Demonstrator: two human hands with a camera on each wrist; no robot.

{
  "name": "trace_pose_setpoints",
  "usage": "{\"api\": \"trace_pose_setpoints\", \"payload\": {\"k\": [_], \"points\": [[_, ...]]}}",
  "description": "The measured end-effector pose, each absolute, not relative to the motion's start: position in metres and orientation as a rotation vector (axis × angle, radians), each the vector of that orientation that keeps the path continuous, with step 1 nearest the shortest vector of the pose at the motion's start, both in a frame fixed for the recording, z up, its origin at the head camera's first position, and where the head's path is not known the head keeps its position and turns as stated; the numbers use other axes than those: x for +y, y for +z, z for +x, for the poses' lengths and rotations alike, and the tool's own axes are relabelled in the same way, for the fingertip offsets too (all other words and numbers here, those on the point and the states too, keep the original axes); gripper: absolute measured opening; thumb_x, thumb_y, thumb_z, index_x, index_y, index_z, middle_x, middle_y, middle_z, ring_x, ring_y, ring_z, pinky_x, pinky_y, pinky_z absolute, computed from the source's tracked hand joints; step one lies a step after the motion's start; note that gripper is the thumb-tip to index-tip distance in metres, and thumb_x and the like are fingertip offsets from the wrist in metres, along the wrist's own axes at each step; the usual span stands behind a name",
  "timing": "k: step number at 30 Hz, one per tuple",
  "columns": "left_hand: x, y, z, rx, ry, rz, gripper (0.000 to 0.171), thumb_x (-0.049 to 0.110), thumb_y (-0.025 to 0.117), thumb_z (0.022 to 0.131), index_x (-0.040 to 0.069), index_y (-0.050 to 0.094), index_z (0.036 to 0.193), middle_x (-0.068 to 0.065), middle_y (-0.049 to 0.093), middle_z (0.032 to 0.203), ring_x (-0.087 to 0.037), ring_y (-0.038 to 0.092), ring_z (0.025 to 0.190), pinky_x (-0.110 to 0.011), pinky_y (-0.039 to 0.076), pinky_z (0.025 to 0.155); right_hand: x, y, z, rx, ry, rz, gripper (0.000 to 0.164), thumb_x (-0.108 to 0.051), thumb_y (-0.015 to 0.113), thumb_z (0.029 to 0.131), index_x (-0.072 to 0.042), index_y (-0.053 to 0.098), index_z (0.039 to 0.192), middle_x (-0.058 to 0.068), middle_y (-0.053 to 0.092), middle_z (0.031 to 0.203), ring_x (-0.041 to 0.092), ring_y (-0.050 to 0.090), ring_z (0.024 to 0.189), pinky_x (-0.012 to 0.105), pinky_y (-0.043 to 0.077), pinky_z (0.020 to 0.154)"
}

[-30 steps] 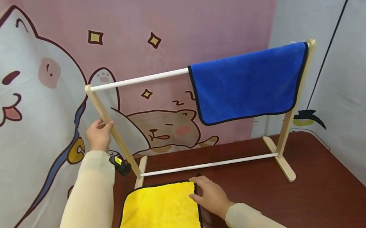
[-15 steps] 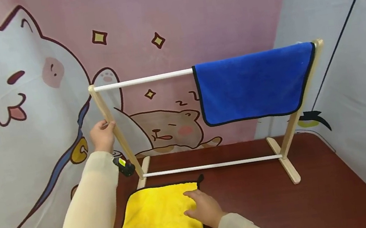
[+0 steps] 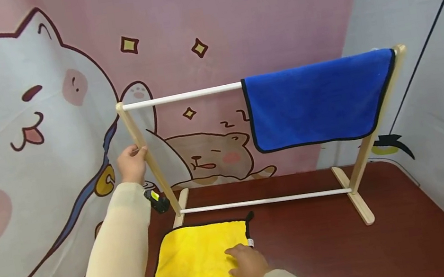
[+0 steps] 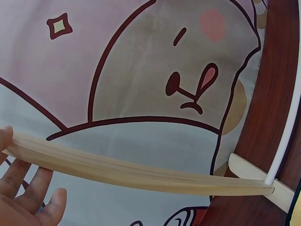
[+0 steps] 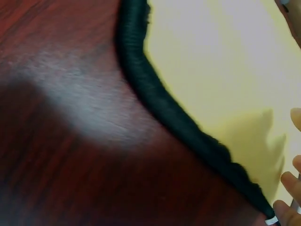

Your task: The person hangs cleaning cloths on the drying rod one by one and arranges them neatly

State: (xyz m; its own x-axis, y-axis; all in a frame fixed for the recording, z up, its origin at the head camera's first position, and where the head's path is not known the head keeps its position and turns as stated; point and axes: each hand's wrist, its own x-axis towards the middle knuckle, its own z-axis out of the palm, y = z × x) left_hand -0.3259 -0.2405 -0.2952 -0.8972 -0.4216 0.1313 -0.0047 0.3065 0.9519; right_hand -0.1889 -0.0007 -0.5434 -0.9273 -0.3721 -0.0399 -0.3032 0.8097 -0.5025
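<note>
My left hand (image 3: 132, 165) holds the left upright of a wooden rack (image 3: 162, 181). In the left wrist view the thumb lies on one side of that wooden post (image 4: 141, 172), and fingers (image 4: 37, 188) are on the other. A yellow towel (image 3: 193, 262) with black edging lies flat on the table before the rack. Over its right part is my right hand (image 3: 248, 264), fingers spread and nothing held. The right wrist view catches only those fingertips (image 5: 291, 186) beside the towel's black edge; whether they touch the cloth I cannot tell. A blue towel (image 3: 322, 102) hangs over the right half of the top bar.
The rack's white top bar (image 3: 181, 96) shows on the left, and a white lower bar (image 3: 266, 201) joins the feet. Everything stands on a dark red-brown table (image 3: 307, 250). Behind it is a pink and white cartoon backdrop (image 3: 271, 6).
My right hand has left the yellow towel's far right corner and come nearer along its right side. The left hand stays on the post. The whole view has shifted slightly.
</note>
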Motion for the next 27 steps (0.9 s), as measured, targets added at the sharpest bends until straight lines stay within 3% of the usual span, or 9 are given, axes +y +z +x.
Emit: {"api": "trace_pose_setpoints", "payload": {"k": [10, 21, 27], "points": [[-0.240, -0.297, -0.325, -2.247, -1.591, 0.408, 0.039, 0.021, 0.052, 0.101, 0.000, 0.054, 0.134, -0.020, 0.054, 0.134, -0.032, 0.052, 0.121, -0.044, 0.041, 0.102, -0.002, -0.552, -0.183, 2.934, -0.620, -0.603, 0.040, -0.028, 0.078, 0.080, -0.021, 0.068, 0.118, 0.002, 0.063, 0.111, 0.023, 0.058, 0.102, 0.041, 0.051, 0.086], [-0.240, -0.296, -0.327, -2.255, -1.582, 0.403, 0.036, 0.020, 0.052, 0.101, 0.000, 0.056, 0.131, -0.019, 0.056, 0.133, -0.032, 0.053, 0.120, -0.044, 0.042, 0.101, -0.007, -0.557, -0.184, 2.967, -0.469, -0.589, 0.037, -0.019, 0.071, 0.081, -0.024, 0.069, 0.118, -0.002, 0.056, 0.099, 0.018, 0.046, 0.085, 0.037, 0.045, 0.073], [-0.240, -0.294, -0.329, -2.266, -1.560, 0.393, 0.036, 0.021, 0.053, 0.101, 0.001, 0.056, 0.131, -0.019, 0.056, 0.132, -0.032, 0.054, 0.118, -0.043, 0.044, 0.098, -0.009, -0.557, -0.185, 3.003, -0.469, -0.590, 0.034, -0.016, 0.068, 0.084, -0.025, 0.071, 0.116, -0.002, 0.057, 0.095, 0.017, 0.049, 0.084, 0.037, 0.046, 0.074]]}}
